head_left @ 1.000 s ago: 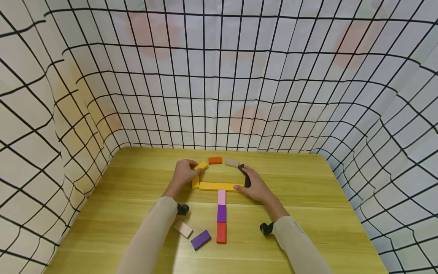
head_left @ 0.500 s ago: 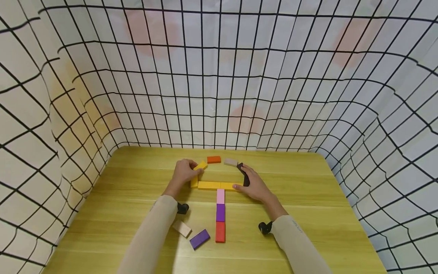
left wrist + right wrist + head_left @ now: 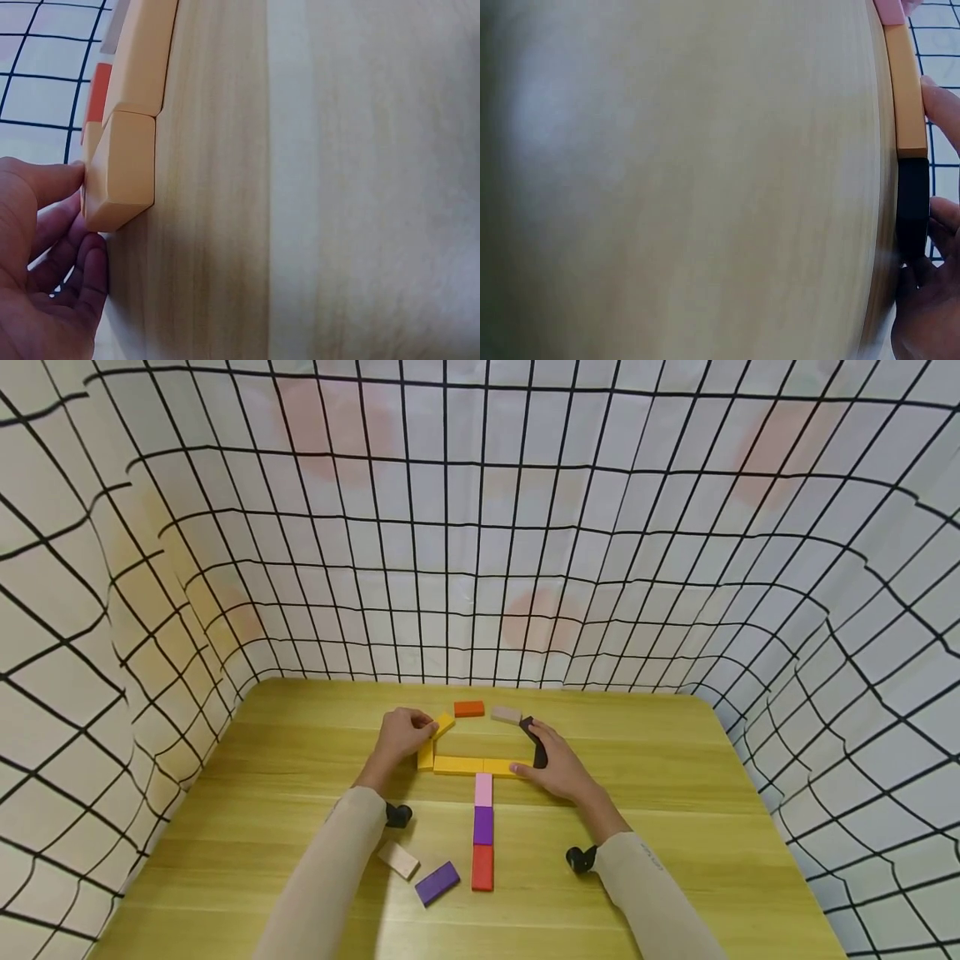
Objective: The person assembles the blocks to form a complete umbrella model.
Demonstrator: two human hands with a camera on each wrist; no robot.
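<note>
We list: left hand [image 3: 401, 735], fingers curled at slanted yellow block [image 3: 446, 725], grip we cannot tell; right hand [image 3: 562, 768], fingers spread, touching black block [image 3: 913, 210].

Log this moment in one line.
left hand: at yellow blocks; right hand: at black blocks and yellow row; orange block: apart from greyish block

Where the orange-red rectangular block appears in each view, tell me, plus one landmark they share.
Head: the orange-red rectangular block is slightly below centre.
Left wrist: upper left, partly hidden by yellow rectangular blocks.
Right wrist: not visible.
Shared landmark: the white backdrop with black grid lines, in all three.
</note>
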